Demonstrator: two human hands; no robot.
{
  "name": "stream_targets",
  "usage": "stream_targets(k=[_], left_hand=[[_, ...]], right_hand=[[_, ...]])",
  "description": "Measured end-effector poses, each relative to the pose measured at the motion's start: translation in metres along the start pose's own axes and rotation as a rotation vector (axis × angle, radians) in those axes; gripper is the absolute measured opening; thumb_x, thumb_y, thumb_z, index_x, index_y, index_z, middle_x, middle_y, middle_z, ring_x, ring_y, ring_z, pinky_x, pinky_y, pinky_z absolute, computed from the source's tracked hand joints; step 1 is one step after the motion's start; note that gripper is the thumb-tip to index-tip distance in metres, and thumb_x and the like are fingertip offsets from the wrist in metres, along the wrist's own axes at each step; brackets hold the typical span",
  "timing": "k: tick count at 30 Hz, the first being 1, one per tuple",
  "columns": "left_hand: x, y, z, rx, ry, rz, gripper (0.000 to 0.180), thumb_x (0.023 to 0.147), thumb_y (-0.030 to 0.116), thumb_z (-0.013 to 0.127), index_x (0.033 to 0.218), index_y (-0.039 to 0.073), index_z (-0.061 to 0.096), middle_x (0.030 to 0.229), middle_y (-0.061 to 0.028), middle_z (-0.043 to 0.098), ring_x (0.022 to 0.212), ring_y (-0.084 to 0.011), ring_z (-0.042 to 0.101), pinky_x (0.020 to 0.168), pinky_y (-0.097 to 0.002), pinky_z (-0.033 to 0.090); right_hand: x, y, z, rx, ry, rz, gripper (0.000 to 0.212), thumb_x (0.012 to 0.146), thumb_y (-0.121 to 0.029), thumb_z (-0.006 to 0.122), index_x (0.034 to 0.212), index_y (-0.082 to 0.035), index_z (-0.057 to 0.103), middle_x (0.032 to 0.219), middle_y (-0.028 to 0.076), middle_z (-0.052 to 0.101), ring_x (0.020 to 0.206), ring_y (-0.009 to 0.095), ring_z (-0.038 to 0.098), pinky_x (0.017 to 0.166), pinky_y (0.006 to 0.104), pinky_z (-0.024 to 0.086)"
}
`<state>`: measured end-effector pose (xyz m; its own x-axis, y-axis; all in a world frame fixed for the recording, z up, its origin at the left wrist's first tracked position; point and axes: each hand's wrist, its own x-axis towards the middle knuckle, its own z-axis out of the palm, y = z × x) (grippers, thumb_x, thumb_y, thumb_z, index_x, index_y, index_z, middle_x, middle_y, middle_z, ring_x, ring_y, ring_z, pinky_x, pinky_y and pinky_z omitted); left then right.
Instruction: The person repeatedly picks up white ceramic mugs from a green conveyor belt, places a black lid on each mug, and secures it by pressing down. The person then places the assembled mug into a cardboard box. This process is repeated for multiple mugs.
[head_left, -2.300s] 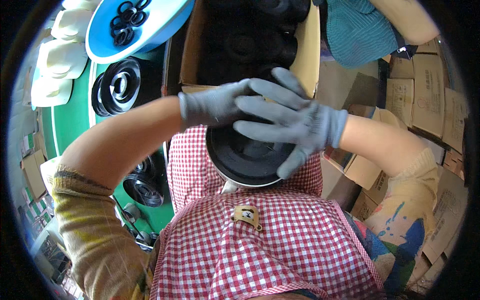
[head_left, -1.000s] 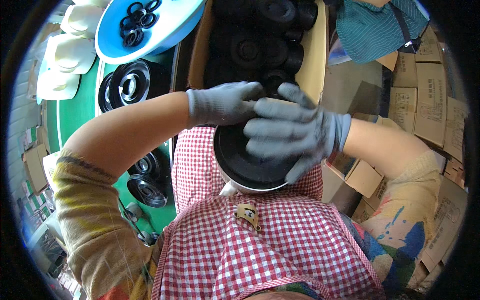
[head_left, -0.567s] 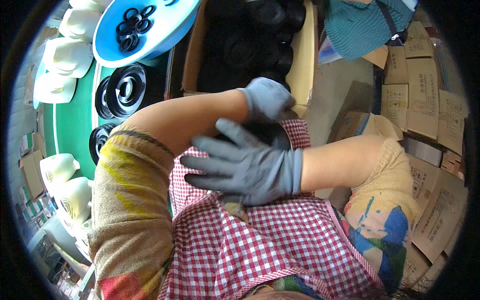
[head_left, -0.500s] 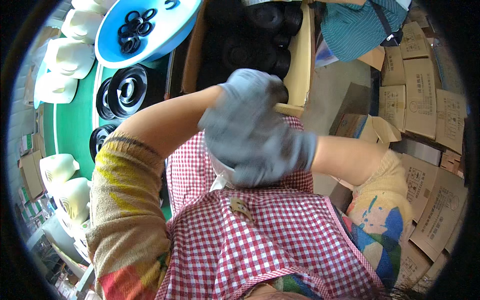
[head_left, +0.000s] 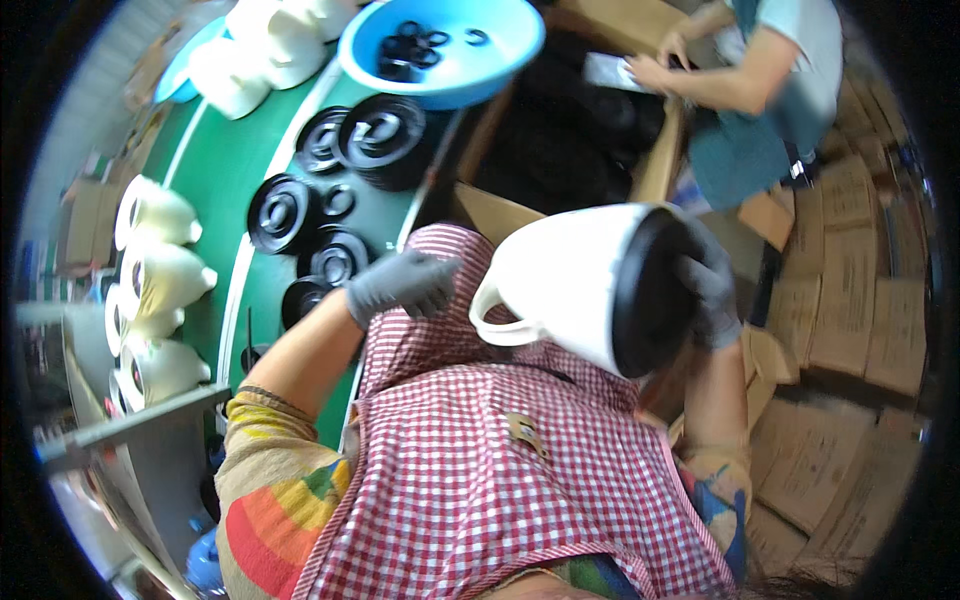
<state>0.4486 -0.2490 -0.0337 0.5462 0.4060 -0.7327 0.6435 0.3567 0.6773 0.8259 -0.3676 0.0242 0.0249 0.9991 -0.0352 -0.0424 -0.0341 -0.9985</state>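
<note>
My right hand [head_left: 712,285], in a grey glove, holds a white jug [head_left: 565,275] tilted on its side above my lap. Its palm and fingers lie against the jug's round black base [head_left: 655,295], partly hidden behind it. The jug's loop handle [head_left: 500,320] points toward my left. Apart from the jug, my left hand [head_left: 405,285], also grey-gloved, hovers over my left thigh at the edge of the green belt. Its fingers are loosely bent, slightly apart, with nothing visible in them. Closest to it are black round parts [head_left: 340,258] on the belt.
A light-blue basin [head_left: 470,85] of black rings stands beyond the belt's parts. White jug bodies [head_left: 165,280] line the belt's left side. Ahead is an open carton [head_left: 660,165] of dark parts. A co-worker's hands [head_left: 655,70] are beside it. Stacked cartons [head_left: 840,250] stand at right.
My hands, earlier together over the jug, have parted. My right hand has brought the jug to the right; my left hand has moved left, off it. A co-worker's arms now show ahead. The view has shifted.
</note>
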Motion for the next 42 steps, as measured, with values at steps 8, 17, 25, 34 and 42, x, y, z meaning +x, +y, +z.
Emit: stream_targets(k=[8,17,25,34,42], left_hand=[[-0.091,-0.029,0.042,-1.323,-0.188,0.547,0.054,0.094,0.026,0.056,0.14,0.001,0.04,0.135,-0.0214,0.051,0.119,-0.0339,0.056,0.1,-0.0489,0.047],[-0.157,-0.089,-0.142,-0.798,1.079,0.984,0.047,0.086,0.008,0.064,0.13,0.0,0.05,0.123,-0.0081,0.055,0.097,-0.0137,0.06,0.082,-0.027,0.049],[-0.064,-0.161,-0.393,-0.373,1.768,0.47,0.036,0.077,0.017,0.074,0.106,-0.001,0.062,0.104,-0.0158,0.063,0.091,-0.0256,0.063,0.085,-0.0348,0.049],[-0.044,-0.129,-0.506,-0.169,1.96,0.162,0.059,0.075,0.036,0.073,0.12,0.0,0.06,0.115,-0.0257,0.063,0.11,-0.0392,0.059,0.094,-0.0407,0.047],[-0.122,-0.154,-0.497,0.581,2.1,-0.083,0.063,0.072,0.056,0.071,0.112,0.009,0.058,0.109,-0.0169,0.062,0.109,-0.0328,0.06,0.091,-0.0455,0.048]], right_hand=[[0.031,0.016,0.055,0.131,-0.178,-0.399,0.047,0.094,-0.008,0.059,0.14,-0.008,0.049,0.144,0.017,0.048,0.132,0.031,0.047,0.11,0.0439,0.038],[0.078,0.077,0.11,-0.151,-0.205,-0.111,0.046,0.096,-0.016,0.057,0.137,0.005,0.049,0.132,0.014,0.058,0.12,0.022,0.056,0.105,0.0347,0.041],[0.049,0.16,0.077,-0.205,-0.026,0.266,0.039,0.096,-0.003,0.052,0.133,0.008,0.05,0.132,0.017,0.056,0.121,0.023,0.055,0.105,0.0337,0.042],[0.051,0.147,0.095,-0.368,0.007,0.365,0.043,0.097,-0.012,0.055,0.136,0.005,0.049,0.132,0.016,0.056,0.12,0.024,0.056,0.105,0.0344,0.043],[0.044,0.156,0.09,-0.368,-0.028,0.422,0.043,0.095,-0.002,0.052,0.137,0.005,0.047,0.138,0.016,0.053,0.127,0.023,0.051,0.108,0.0311,0.039]])
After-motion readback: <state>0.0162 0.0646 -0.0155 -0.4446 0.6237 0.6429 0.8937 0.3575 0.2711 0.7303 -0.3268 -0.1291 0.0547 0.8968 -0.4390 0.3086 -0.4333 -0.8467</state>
